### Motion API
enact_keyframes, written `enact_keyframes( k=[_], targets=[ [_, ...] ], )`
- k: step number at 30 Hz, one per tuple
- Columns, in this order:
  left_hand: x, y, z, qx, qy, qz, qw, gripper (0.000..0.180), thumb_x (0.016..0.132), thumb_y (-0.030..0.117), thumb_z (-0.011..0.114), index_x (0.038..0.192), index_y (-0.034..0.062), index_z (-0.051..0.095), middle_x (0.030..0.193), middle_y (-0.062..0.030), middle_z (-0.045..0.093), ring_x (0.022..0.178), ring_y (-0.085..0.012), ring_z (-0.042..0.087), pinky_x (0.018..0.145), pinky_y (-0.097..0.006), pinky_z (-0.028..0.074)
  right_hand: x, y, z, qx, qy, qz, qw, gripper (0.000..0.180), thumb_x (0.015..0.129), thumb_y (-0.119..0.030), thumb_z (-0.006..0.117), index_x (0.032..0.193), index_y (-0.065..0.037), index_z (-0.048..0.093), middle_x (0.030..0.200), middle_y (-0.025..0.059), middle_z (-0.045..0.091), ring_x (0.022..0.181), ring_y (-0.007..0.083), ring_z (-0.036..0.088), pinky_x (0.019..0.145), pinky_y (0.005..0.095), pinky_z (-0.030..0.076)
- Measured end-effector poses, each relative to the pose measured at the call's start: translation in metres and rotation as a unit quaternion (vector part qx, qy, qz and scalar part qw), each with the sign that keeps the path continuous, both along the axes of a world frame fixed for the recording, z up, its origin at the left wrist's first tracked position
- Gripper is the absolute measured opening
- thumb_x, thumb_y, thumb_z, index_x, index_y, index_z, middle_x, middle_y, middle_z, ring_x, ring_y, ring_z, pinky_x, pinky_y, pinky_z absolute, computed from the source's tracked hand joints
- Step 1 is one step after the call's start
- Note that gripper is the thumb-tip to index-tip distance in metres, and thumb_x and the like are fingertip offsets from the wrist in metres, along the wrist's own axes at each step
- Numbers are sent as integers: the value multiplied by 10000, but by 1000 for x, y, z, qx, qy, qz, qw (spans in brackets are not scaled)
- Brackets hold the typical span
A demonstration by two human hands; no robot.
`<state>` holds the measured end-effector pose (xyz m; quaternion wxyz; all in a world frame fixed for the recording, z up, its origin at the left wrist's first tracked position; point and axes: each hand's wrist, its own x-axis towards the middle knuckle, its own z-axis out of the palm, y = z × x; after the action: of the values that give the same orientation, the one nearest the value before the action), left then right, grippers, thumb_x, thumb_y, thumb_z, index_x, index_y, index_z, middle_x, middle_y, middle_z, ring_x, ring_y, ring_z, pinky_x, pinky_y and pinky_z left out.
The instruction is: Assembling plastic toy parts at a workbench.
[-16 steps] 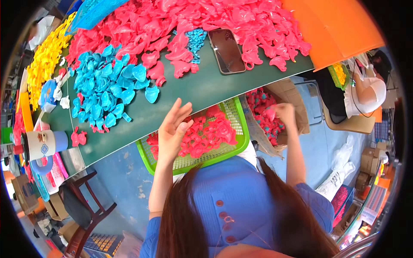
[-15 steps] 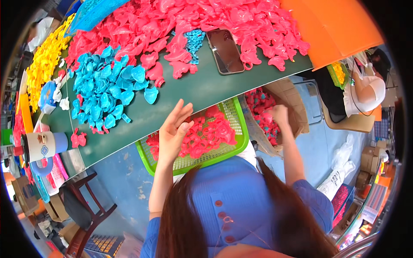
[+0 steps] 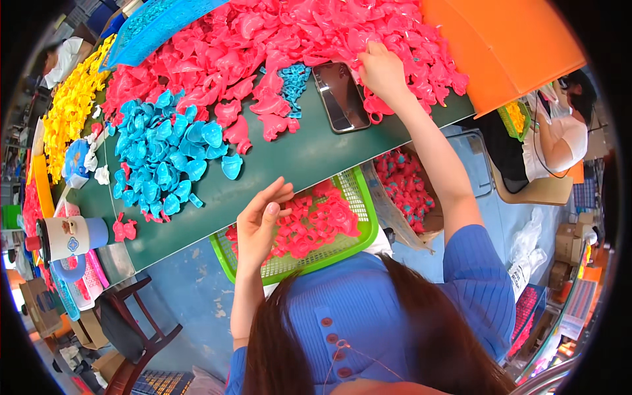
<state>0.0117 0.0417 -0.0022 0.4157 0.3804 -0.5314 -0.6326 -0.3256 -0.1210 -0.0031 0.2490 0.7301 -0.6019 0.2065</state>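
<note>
My left hand (image 3: 262, 220) hovers over the near left part of a green plastic basket (image 3: 370, 209), its fingers apart and nothing in it. Shiny pink plastic parts (image 3: 322, 224) fill the basket, which rests on my lap below the table edge. Across the table my right hand (image 3: 383, 69) reaches into a large heap of pink plastic pieces (image 3: 263, 29). Its fingers are pinched together on a pink piece there, though the fingertips are partly hidden. A phone (image 3: 341, 99) lies just left of that wrist.
Blue cup-shaped pieces (image 3: 161, 155) and small blue parts (image 3: 294, 85) lie on the green table (image 3: 270, 164). A cardboard box (image 3: 431, 224) of pink-and-blue pieces stands right of the basket. A mug (image 3: 72, 237) stands at left, an orange sheet (image 3: 507, 46) at far right; another person sits at right.
My right hand has left the cardboard box and moved up and forward to the pink heap. The left hand stays over the basket, slightly lower in view.
</note>
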Motion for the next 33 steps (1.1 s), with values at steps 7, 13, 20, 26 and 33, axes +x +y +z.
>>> enact_keyframes(
  k=[7,13,20,26,33],
  targets=[
    [14,-3,-13,42,8,47,998,388,954,239,430,1215,-39,497,1127,-165,582,994,-222,591,775,-329,529,3,21,20,20,-66,142,987,101,715,-59,656,815,-51,645,764,71,479,758,224,526,635,343,444],
    [-7,-22,-14,126,62,-65,988,391,952,245,432,1222,-32,488,1112,-145,584,927,-191,601,746,-304,536,19,47,13,63,-147,251,955,205,693,-8,691,885,-74,667,766,52,499,685,196,523,578,292,431],
    [-41,-43,-25,181,211,-14,961,473,946,185,440,1333,-53,309,1226,-172,506,1093,-244,539,943,-355,441,79,77,-1,61,-132,364,920,241,651,-4,708,870,-103,685,720,32,517,622,170,518,511,273,413],
    [-37,-47,-33,208,295,-10,933,454,948,159,432,1325,-54,296,1226,-163,504,1098,-241,538,983,-381,422,117,99,-9,95,-216,424,874,240,665,2,718,882,-98,690,720,34,528,618,160,513,513,264,409],
    [-20,-36,-34,180,245,7,953,412,929,174,492,1275,-33,406,1157,-107,554,1037,-188,569,919,-335,462,130,94,18,240,-330,370,835,176,725,-38,689,900,-50,679,721,56,551,641,173,560,565,269,443]
  ],
)
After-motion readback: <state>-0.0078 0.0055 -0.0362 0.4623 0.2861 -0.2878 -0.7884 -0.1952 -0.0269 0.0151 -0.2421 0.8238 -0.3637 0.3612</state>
